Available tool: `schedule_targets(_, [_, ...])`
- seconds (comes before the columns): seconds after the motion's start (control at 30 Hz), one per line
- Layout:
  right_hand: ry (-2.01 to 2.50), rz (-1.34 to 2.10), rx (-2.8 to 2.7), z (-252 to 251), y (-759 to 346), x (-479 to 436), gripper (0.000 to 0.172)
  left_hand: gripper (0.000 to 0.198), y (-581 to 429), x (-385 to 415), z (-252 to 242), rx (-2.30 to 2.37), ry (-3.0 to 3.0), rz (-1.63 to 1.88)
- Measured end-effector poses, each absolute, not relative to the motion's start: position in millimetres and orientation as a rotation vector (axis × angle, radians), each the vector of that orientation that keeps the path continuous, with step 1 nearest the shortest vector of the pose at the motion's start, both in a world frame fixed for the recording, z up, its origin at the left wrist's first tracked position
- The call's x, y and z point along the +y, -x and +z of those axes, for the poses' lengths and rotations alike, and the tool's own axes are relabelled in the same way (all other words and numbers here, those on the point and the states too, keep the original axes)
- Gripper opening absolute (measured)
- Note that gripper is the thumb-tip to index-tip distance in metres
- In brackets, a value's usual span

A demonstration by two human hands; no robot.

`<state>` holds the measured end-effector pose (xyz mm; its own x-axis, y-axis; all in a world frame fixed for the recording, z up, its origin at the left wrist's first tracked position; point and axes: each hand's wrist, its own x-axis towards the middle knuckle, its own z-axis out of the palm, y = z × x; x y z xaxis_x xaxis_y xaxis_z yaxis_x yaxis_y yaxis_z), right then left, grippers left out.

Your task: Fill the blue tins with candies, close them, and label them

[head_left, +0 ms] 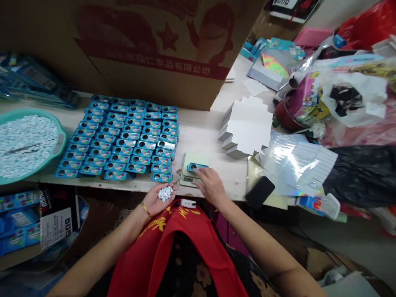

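The left hand (152,202) is turned palm up and cupped, its fingers loose and not closed over the small heap of pale pellets (165,193) it carries. A gold bracelet (145,209) circles that wrist. Just to its right, the right hand (214,187) reaches in with fingers bent over the near right part of a small blue box (193,166); from here I can't tell whether they pinch it or only touch it. The box lies on a pale scale (198,158) beneath those fingers, near the front edge of the worktop (196,132).

Ahead and to the left of the left fingers stand rows of similar blue boxes (120,151), each with a dark round window on top. Farther left is a teal basin (62,142) full of pale pellets. Beyond the rows rises a big brown carton (148,88) with red print.

Ahead and to the right of the right fingers sits a stack of white card pieces (247,123). Nearer, to their right, lie a black phone (260,192) and shiny clear sheets (297,165).
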<state>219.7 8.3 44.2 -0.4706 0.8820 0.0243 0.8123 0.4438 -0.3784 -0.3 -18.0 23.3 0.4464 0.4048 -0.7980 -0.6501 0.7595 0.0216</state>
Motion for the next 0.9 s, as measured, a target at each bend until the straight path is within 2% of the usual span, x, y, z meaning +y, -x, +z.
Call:
schedule_targets(0.13, [1.093, 0.634, -2.604, 56, -177, -26, 0.035, 0.016, -9, -26, 18, 0.880, 0.316, 0.654])
schedule_targets(0.4, [1.119, 0.710, -2.760, 51, -158, -30, 0.014, 0.021, -10, -35, 15, 0.934, 0.341, 0.584])
schedule_targets(0.67, [1.249, 0.785, -2.727, 49, -160, -29, 0.013, 0.018, -7, -35, 12, 0.980, 0.296, 0.543])
schedule_targets(0.9, [1.104, 0.764, -2.753, 48, -164, -28, 0.013, 0.018, -7, -32, 9, 0.960, 0.311, 0.529])
